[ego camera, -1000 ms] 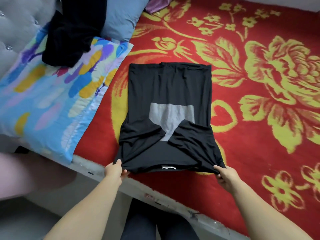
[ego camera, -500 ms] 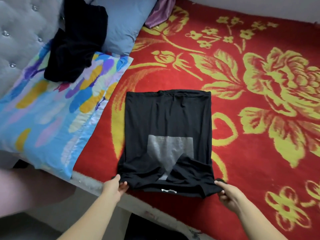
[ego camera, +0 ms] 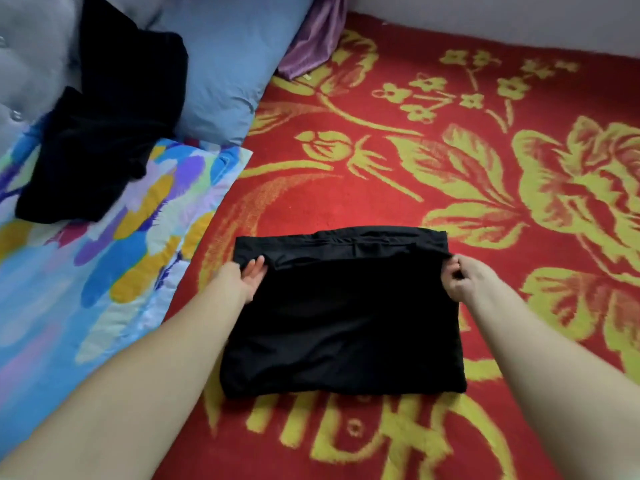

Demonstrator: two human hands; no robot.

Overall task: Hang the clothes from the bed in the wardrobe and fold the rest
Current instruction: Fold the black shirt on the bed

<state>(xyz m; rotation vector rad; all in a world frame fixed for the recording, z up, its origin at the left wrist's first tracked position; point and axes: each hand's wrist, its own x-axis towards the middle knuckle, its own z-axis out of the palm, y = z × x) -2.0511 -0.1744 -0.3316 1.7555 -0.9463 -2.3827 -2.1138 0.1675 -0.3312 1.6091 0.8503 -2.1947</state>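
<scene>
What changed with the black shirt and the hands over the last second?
Both hands carried the near edge of the black shirt away from the person and over the far part, folding it in half; the grey print is now covered. The left hand and right hand now pinch that edge near the far side. The dark garment on the colourful pillow and the red blanket look unmoved.

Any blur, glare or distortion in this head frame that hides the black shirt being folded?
Head view: soft overall, the patterned pillow smeared at the left edge; wide-angle stretch on the forearms; flat light, no glare; the black shirt shows almost no fold detail; left hand and right hand readable.
</scene>
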